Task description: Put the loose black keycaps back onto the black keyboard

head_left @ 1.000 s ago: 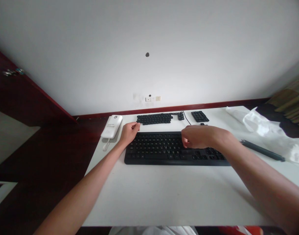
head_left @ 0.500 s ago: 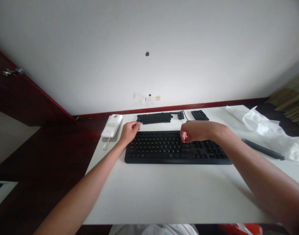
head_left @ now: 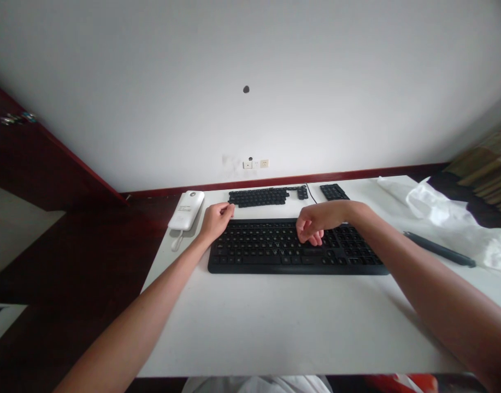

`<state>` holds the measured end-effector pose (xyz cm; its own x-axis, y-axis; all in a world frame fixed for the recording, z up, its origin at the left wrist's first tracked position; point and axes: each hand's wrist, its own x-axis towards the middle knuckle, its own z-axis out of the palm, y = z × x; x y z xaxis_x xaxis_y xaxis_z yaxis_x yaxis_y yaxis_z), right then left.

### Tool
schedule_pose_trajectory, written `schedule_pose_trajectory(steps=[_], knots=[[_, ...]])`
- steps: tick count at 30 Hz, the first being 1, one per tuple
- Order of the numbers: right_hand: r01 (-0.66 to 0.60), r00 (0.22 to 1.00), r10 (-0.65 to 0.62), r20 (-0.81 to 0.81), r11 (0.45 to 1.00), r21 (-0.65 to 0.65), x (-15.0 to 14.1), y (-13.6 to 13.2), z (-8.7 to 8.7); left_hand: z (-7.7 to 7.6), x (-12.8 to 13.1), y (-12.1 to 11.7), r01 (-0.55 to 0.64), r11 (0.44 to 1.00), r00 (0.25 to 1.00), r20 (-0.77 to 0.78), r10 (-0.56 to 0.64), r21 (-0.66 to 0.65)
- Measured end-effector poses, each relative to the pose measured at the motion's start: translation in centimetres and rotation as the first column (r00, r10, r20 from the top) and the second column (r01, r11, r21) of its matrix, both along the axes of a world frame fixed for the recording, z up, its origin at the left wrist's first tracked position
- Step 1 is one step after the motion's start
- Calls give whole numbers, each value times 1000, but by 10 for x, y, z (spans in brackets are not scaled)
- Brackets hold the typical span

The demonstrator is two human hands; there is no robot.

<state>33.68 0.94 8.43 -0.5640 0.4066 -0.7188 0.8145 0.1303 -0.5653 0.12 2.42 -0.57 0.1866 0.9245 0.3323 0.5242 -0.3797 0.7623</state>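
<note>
A black keyboard (head_left: 250, 268) lies across the white table, its right-hand block and part of the area beside it showing bare key sockets. My left hand (head_left: 217, 219) rests by its far left corner, fingers curled and thumb closed against them; what they hold, if anything, is hidden. Over the right part of the main key block, my right hand (head_left: 313, 225) bends down with fingers curled and tips at the keys. Anything between those fingertips is too small to make out. Behind the keyboard, loose black keycaps (head_left: 258, 197) lie grouped in rows, with a smaller keycap group (head_left: 334, 192) to the right.
A white power bank (head_left: 187, 210) with a short strap lies at the table's left edge. On the right are a long dark bar (head_left: 438, 249) and a crumpled white plastic bag (head_left: 434, 204). A thin cable (head_left: 311, 194) runs behind the keyboard. The wall (head_left: 250, 125) stands beyond.
My right hand has turned and shifted slightly left over the keys, and more of its curled fingers show. My left hand stays by the keyboard's far left corner.
</note>
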Motion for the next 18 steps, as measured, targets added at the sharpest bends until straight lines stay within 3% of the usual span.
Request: schedule_pose_trajectory(steps=[7, 11, 15, 18], knots=[[75, 988, -102, -113, 972, -221, 22, 14, -11, 2, 1, -1, -6, 1000, 1000, -2, 6, 1], [166, 981, -183, -66, 964, -209, 26, 16, -12, 2, 1, -2, 1, 1000, 1000, -5, -1, 0], [107, 990, -123, -71, 974, -199, 18, 11, -5, 1, 1, 0, 6, 1000, 1000, -3, -6, -2], [13, 988, -57, -143, 956, -294, 7, 4, -3, -1, 0, 1, 7, 1000, 1000, -6, -7, -1]])
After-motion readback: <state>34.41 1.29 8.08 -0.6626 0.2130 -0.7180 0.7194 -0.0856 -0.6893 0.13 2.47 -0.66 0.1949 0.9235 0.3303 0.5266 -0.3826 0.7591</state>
